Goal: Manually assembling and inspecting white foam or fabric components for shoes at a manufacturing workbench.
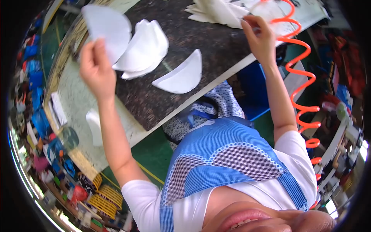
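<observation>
My left hand (pixel 97 71) is raised over the left of the dark board (pixel 141 102), its thumb and fingers closed on a thin white half-round piece (pixel 110 31). Just right of it lies a small stack of similar white pieces (pixel 148 48). Nearer me, a single folded-looking white piece (pixel 181 75) rests on the board. At the far right, my right hand (pixel 262 42) pinches at the edge of a larger fanned pile of white pieces (pixel 216 11). Its fingertips meet a corner of one piece there; the exact hold is small to see.
An orange coiled hose (pixel 305 73) hangs along the right of the table. Below the table's front edge stands a blue bin (pixel 257 91). Another white piece (pixel 94 125) lies on the pale tabletop (pixel 79 112) at left. A yellow-and-black woven seat (pixel 104 201) is on the floor.
</observation>
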The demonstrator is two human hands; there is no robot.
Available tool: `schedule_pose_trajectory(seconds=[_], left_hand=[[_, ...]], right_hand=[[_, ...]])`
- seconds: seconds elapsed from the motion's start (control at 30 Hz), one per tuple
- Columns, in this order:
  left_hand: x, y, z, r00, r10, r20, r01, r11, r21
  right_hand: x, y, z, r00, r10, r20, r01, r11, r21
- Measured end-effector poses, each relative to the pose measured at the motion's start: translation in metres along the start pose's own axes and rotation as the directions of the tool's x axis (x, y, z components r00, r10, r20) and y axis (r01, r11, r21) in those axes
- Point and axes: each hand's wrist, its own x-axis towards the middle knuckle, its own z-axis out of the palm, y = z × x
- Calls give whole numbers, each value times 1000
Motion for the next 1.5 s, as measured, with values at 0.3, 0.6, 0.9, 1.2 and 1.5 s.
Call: schedule_pose_trajectory(seconds=[0.3, 0.6, 0.9, 1.2, 1.5], left_hand=[[-80, 51, 61, 778, 85, 622, -244, 954, 176], [-76, 85, 53, 821, 441, 361, -479, 878, 15], [-57, 149, 48, 816, 553, 168, -560, 828, -5], [-41, 121, 38, 933, 77, 351, 43, 946, -322], [-41, 113, 16, 468, 50, 882, 728, 544, -417]], right_hand=[[27, 28, 24, 991, -60, 116, 91, 956, -278], [20, 29, 25, 918, -395, 24, 348, 777, -525], [-5, -102, -3, 833, -489, 259, 396, 854, 339], [-2, -125, -9, 741, -101, 663, -452, 655, 605], [0, -132, -26, 376, -231, 897, -560, 715, 419]])
